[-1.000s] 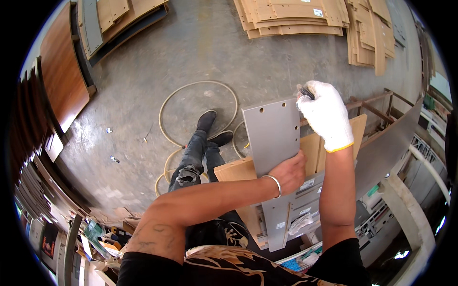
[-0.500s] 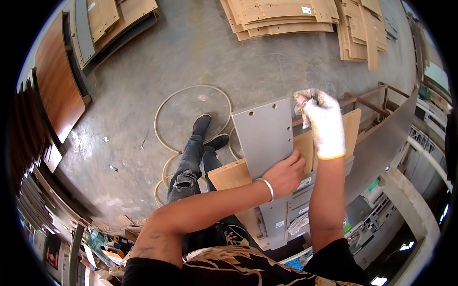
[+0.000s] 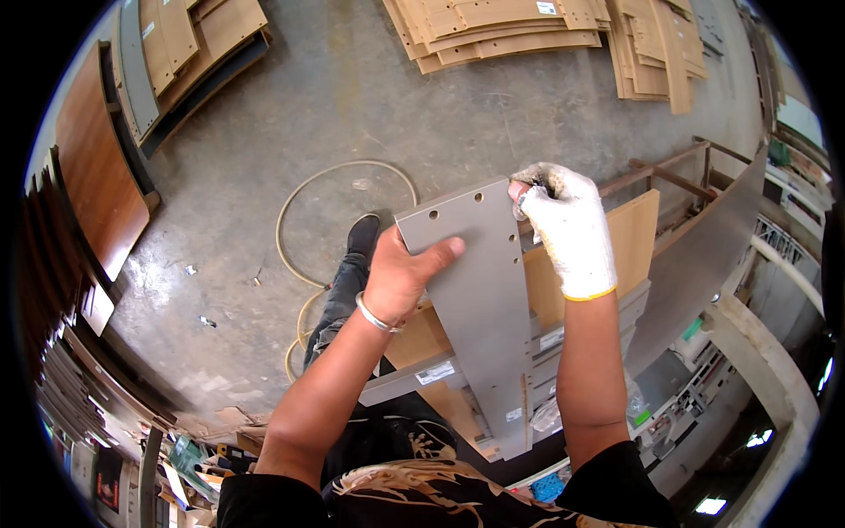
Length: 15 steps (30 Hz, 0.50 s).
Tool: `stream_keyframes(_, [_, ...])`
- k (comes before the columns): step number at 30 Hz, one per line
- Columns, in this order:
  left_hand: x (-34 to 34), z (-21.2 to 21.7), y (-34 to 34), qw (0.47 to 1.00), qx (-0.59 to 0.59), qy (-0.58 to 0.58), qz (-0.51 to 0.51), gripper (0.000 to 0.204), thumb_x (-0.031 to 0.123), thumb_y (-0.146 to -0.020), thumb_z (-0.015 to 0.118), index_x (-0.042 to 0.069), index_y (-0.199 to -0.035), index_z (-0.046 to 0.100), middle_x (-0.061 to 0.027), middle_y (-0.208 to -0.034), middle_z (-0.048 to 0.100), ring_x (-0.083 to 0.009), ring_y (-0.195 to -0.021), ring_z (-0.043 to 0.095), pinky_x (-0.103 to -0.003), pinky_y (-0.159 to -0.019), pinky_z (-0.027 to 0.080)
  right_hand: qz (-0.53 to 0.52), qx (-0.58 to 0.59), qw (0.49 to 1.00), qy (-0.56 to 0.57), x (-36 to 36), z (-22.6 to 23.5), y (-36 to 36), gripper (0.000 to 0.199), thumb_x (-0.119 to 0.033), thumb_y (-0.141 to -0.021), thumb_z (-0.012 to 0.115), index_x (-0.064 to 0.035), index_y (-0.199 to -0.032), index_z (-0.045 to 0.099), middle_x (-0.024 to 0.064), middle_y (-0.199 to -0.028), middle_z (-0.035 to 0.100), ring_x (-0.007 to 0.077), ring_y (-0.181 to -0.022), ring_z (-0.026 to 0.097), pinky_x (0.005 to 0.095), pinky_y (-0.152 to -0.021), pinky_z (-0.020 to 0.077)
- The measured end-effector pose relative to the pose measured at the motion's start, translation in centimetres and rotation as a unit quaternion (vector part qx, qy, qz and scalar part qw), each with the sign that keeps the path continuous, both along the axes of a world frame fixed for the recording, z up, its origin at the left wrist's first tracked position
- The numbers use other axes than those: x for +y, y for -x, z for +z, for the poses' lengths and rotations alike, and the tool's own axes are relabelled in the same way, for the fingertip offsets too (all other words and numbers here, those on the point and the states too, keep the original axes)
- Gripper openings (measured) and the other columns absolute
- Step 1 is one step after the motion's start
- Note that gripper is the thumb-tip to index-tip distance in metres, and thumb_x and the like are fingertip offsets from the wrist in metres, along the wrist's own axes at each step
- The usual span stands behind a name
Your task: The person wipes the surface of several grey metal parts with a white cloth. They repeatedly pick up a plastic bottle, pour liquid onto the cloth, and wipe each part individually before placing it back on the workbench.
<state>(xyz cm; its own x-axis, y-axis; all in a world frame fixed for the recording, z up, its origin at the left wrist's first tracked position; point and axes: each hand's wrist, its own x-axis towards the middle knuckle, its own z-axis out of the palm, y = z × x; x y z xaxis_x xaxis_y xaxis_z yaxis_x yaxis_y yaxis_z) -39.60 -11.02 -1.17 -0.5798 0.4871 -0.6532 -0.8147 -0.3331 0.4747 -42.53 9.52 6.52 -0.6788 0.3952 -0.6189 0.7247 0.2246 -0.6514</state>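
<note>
A long grey panel with round holes along its edges leans up in front of me, its far end raised. My left hand, bare with a silver bangle, wraps round the panel's left edge near that end, thumb flat on the face. At the far right corner is my right hand, in a white work glove with bare fingertips showing. Its fingers are curled in a pinch beside the edge; whatever they hold is hidden. Under the panel lie wood-coloured boards and other grey boards.
A brown metal frame and a wide dark panel stand to the right. Stacks of wood-coloured boards lie at the far side. A yellowish hose loops on the concrete floor by my feet.
My left hand has gone from the panel's right edge to its left edge, nearer the far end. The gloved right hand has shifted slightly left, closer to the corner.
</note>
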Motion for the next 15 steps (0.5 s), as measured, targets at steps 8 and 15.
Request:
stream_keyframes(8, [0.1,-0.9,-0.2,0.998,-0.004,-0.058,0.003,0.036,0.01,-0.096,0.077,-0.004,-0.128,0.068,-0.0093,-0.114,0.076,-0.017,-0.1,0.072,-0.034,-0.089,0.059,-0.005,0.014,1.0,-0.004,-0.3,0.0,0.6,0.009,0.0,-0.09,0.065,0.0067,-0.091,0.071,0.001,-0.079,0.066,0.0056,-0.074,0.057,0.0241,-0.068,0.0481])
stream_keyframes(15, [-0.2,-1.3,-0.1,0.997,0.031,-0.068,-0.012,0.033,0.009,-0.096,0.076,-0.004,-0.126,0.069,-0.0096,-0.113,0.076,-0.0164,-0.099,0.071,-0.033,-0.088,0.059,0.013,0.005,0.999,-0.039,-0.5,-0.3,0.8,0.008,0.0,-0.09,0.066,0.0054,-0.089,0.071,0.0008,-0.072,0.062,0.0064,-0.069,0.055,0.0257,-0.064,0.046])
